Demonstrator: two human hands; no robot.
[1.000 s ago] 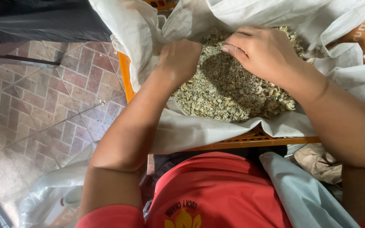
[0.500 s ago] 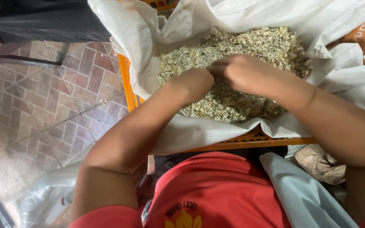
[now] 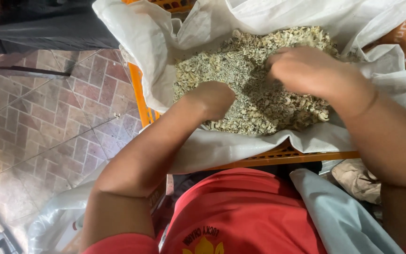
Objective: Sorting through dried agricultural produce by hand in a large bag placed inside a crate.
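A heap of small pale greenish-tan dried pieces [image 3: 259,101] lies on a white woven sack [image 3: 142,47] spread inside an orange plastic crate [image 3: 283,156]. My left hand [image 3: 211,99] rests knuckles-up on the near left of the heap, fingers curled under in a fist; whether it holds pieces is hidden. My right hand [image 3: 308,70] is over the heap's upper right, motion-blurred, with its fingers bent down into the pieces.
A brick-patterned tile floor [image 3: 48,117] lies to the left of the crate. A white plastic bag [image 3: 52,221] sits at lower left, crumpled brown paper [image 3: 358,181] and a pale grey cloth [image 3: 339,216] at lower right. Dark fabric [image 3: 38,28] hangs at top left.
Both hands have drawn back through the heap toward me, then the right hand moved up again to the right. The left hand has closed into a fist nearer the front edge.
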